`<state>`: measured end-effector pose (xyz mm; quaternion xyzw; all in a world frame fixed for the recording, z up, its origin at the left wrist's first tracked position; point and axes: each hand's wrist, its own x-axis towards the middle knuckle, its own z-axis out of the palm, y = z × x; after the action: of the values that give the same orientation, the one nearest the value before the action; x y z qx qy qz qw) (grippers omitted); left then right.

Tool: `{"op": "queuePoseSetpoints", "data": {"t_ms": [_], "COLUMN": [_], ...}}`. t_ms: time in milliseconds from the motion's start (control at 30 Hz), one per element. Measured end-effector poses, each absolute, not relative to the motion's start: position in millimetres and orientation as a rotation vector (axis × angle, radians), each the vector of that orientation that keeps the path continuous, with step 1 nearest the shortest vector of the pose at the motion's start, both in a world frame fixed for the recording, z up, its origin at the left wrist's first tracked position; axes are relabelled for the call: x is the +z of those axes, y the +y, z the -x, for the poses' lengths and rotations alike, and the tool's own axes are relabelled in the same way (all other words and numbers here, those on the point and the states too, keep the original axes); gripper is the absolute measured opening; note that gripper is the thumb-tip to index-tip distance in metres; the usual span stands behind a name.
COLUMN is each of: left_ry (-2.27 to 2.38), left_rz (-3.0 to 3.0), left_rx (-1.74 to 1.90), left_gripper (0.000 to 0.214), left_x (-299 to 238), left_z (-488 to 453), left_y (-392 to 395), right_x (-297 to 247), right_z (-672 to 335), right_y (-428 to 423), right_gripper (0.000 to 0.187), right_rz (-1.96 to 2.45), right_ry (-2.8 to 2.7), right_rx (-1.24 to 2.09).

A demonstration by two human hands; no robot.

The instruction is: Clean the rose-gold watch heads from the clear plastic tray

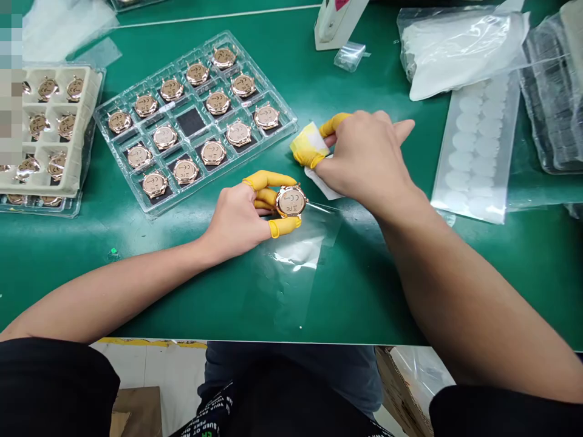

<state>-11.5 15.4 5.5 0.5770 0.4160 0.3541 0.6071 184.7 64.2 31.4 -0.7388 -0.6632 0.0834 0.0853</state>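
My left hand [241,212], with yellow finger cots, grips a round rose-gold watch case [291,201] by its edges, its marked back turned up. Just right of it, my right hand [364,155] pinches a small white wipe [320,141] over its yellow-covered fingertips. The wipe and the watch case are apart. Under the right hand lies another white piece [324,184], partly covered. A clear plastic tray [152,209] beyond my left hand holds several similar watch cases, backs up; one compartment shows only its dark pad [190,122].
At the left, a cream tray [86,155] of watch cases sits on a clear one. Clear film [291,273] lies before my hands. To the right are a sheet of round white stickers [476,149], a plastic bag [460,51] and clear trays [553,97]. A white stand [339,24] is at the back.
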Motion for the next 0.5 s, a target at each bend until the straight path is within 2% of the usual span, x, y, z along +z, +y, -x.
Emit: {"op": "queuePoseSetpoints", "data": {"t_ms": [133, 200, 333, 500], "left_ry": [0.961, 0.964, 0.959, 0.971], "left_rz": [-1.332, -1.331, -1.317, -1.316], "left_rx": [0.824, 0.827, 0.828, 0.825], "left_gripper": [0.054, 0.054, 0.053, 0.053], "left_x": [5, 5, 4, 7], "left_z": [12, 11, 11, 10], "left_y": [15, 15, 16, 16], "right_x": [45, 47, 45, 47], "right_z": [-198, -206, -206, -191], "right_y": [50, 31, -7, -14], "right_gripper": [0.023, 0.021, 0.043, 0.051], "right_rz": [2.014, 1.731, 1.292, 1.188], "right_ry": [-1.797, -1.613, -1.322, -1.148], "right_rx": [0.329, 0.574, 1.12, 1.05]}}
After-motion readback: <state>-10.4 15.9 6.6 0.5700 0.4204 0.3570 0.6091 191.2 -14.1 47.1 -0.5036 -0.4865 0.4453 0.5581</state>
